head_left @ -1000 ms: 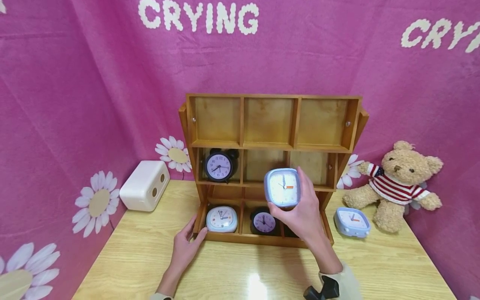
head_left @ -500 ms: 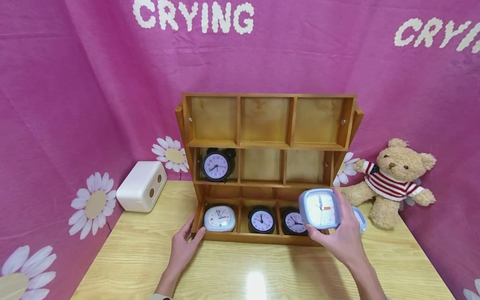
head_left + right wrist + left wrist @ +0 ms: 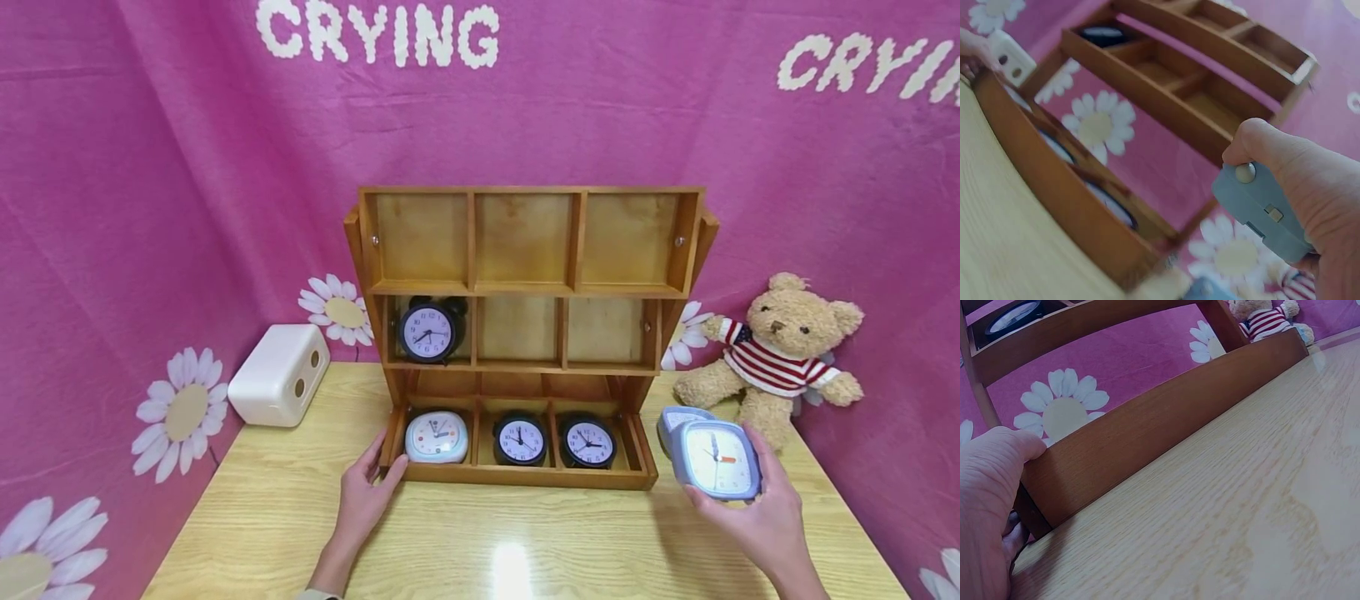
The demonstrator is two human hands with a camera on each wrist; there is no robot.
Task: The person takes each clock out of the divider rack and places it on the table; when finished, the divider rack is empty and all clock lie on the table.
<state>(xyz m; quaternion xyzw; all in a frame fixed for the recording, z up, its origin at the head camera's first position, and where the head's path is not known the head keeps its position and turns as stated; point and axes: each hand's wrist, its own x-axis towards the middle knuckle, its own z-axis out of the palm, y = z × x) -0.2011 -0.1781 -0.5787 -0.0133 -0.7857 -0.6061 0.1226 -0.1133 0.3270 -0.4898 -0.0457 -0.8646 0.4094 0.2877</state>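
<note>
Head view shows the right hand [image 3: 763,523] closest, thumb and fingers bent round the edges of a blue clock [image 3: 718,458], its dial facing up toward the person. Half a second ago the clock hung across the rack's lower right corner; now it has swung out past that end, leaving the bottom row in full view. For the work in hand, I take that as the clock being carried away from the rack rather than set into it. Just behind it, partly hidden, sits a second blue clock [image 3: 681,415] — whether the two touch, I cannot tell.

The left hand [image 3: 367,492] stays at the near left corner of the wooden rack [image 3: 540,477], thumb over the front board, fingers along the side, seemingly steadying it. Along the bottom row stand a white oval clock [image 3: 437,437] and two black clocks [image 3: 521,440]; a twin-bell clock [image 3: 427,332] sits middle row, left.

All this rests on a pale wood-grained table [image 3: 420,537], glossy under a light. Farther back, a teddy bear [image 3: 765,364] leans right, a white box [image 3: 268,375] sits left — and pink cloth [image 3: 187,167] printed with daisies and lettering hangs behind.
</note>
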